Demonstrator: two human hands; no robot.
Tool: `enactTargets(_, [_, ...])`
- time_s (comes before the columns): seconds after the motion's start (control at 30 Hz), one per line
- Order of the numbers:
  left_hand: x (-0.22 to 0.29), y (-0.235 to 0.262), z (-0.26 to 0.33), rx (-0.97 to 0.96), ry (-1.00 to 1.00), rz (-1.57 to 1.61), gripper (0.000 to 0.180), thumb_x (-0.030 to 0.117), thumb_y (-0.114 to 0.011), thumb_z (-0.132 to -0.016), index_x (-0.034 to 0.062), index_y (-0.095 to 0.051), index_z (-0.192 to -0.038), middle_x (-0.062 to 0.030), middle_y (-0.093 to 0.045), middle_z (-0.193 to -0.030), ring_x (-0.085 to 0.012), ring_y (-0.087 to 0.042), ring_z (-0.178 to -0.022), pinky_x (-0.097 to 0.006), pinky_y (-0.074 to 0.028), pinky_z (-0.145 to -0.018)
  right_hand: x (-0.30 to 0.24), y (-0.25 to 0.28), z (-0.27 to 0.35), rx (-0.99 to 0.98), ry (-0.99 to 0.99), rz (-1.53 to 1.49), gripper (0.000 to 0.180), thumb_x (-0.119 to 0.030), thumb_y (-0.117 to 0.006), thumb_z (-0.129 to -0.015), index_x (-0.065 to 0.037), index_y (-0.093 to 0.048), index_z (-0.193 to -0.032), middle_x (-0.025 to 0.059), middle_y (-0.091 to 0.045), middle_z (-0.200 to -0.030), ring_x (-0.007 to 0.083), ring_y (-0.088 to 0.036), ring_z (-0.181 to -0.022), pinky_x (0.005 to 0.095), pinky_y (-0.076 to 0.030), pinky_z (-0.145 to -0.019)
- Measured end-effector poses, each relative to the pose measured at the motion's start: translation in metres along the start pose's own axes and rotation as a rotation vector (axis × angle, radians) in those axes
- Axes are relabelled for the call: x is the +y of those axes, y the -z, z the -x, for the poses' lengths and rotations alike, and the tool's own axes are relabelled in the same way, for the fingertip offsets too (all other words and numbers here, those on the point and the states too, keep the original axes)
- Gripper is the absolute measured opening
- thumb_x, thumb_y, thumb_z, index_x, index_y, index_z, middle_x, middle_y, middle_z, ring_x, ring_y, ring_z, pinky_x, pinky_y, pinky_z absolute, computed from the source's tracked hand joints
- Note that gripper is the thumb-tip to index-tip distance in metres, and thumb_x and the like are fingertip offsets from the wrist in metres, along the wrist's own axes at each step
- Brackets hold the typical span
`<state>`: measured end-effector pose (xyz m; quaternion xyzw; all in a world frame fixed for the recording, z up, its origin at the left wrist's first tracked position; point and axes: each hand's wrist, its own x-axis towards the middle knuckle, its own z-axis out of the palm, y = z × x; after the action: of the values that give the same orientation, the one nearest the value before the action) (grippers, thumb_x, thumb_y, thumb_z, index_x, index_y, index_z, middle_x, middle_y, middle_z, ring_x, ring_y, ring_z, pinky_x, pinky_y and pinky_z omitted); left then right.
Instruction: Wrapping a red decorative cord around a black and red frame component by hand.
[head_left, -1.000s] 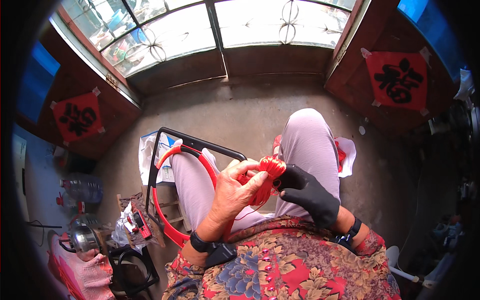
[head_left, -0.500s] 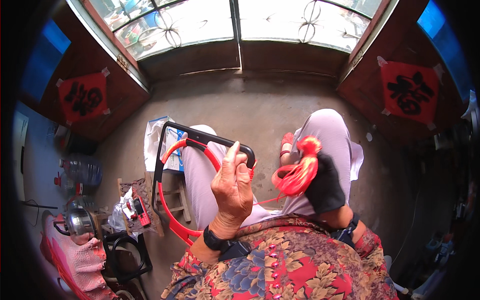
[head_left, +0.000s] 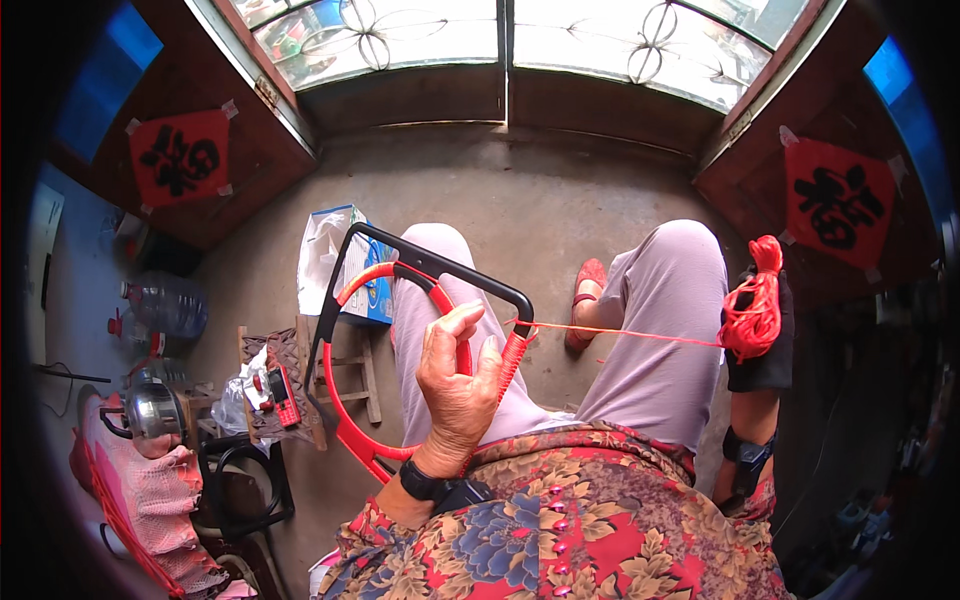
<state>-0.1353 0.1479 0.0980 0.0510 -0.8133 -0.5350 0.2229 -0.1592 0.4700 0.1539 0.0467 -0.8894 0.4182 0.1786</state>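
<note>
My left hand (head_left: 458, 385) grips a black frame (head_left: 440, 262) partly wrapped in red cord, with a red ring (head_left: 352, 432) lying inside it, resting on my left thigh. My right hand (head_left: 760, 345), in a black glove, is stretched out to the right past my right knee and holds a bundle of red cord (head_left: 754, 305). A single taut strand of red cord (head_left: 630, 335) runs from the bundle across my lap to the wrapped corner of the frame by my left fingers.
A small wooden stool (head_left: 345, 375) with a red phone and a plastic bag stands to my left. A blue-and-white box (head_left: 340, 262), a water bottle (head_left: 165, 305), a metal kettle (head_left: 152, 408) and pink netting (head_left: 150, 500) lie further left. Concrete floor ahead, windows beyond.
My right hand has swung far out to the right with the cord bundle, drawing the strand taut. My left hand stayed on the frame.
</note>
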Motion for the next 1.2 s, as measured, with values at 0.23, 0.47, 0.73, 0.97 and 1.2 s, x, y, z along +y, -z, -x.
enactTargets(0.23, [0.004, -0.004, 0.001, 0.006, 0.071, 0.198, 0.049, 0.008, -0.069, -0.078, -0.0023, -0.054, -0.124, -0.0154, -0.06, -0.118, -0.0251, -0.059, -0.11, -0.037, -0.046, -0.097, -0.022, -0.055, -0.052, -0.33, -0.552, -1.404, 0.045, -0.023, -0.055, -0.096, -0.001, -0.047, -0.135, 0.015, -0.062, -0.121, 0.0252, -0.062, -0.109, 0.0396, -0.049, -0.097])
enactTargets(0.47, [0.009, -0.012, 0.001, 0.144, -0.034, 0.391, 0.074, 0.039, -0.073, -0.085, -0.0018, -0.04, -0.137, -0.0147, -0.052, -0.131, -0.0227, -0.052, -0.12, -0.037, -0.04, -0.103, -0.098, -0.129, -0.071, -0.429, 0.638, -0.199, 0.029, -0.01, -0.071, -0.078, -0.013, -0.065, -0.106, 0.0089, -0.065, -0.099, 0.0268, -0.064, -0.1, 0.0386, -0.047, -0.095])
enactTargets(0.73, [0.0, -0.002, -0.004, 0.109, -0.046, -0.097, 0.02, -0.003, -0.065, -0.074, 0.002, -0.062, -0.093, -0.0121, -0.065, -0.096, -0.022, -0.061, -0.093, -0.033, -0.049, -0.085, -0.092, -0.114, -0.06, -0.413, 0.595, -0.147, 0.02, -0.013, -0.075, -0.075, -0.011, -0.065, -0.092, 0.0048, -0.066, -0.09, 0.0242, -0.064, -0.091, 0.038, -0.049, -0.084])
enactTargets(0.97, [0.004, -0.001, -0.008, -0.043, -0.111, -0.269, 0.021, 0.014, -0.075, -0.069, 0.0072, -0.062, -0.083, -0.0076, -0.061, -0.081, -0.0285, -0.055, -0.079, -0.043, -0.042, -0.08, -0.031, -0.134, -0.014, -0.963, -0.433, -0.564, 0.038, -0.012, -0.07, -0.087, -0.002, -0.059, -0.123, 0.0096, -0.065, -0.116, 0.0162, -0.062, -0.105, 0.0288, -0.049, -0.092])
enactTargets(1.2, [0.006, 0.0, -0.009, -0.187, -0.239, -0.289, 0.024, 0.02, -0.076, -0.071, 0.0053, -0.066, -0.087, -0.0106, -0.069, -0.091, -0.0319, -0.061, -0.093, -0.049, -0.035, -0.101, -0.022, -0.194, 0.002, -0.94, -0.478, -1.05, 0.049, -0.02, -0.071, -0.088, -0.002, -0.051, -0.129, 0.0075, -0.057, -0.123, 0.0133, -0.05, -0.117, 0.0308, -0.04, -0.103])
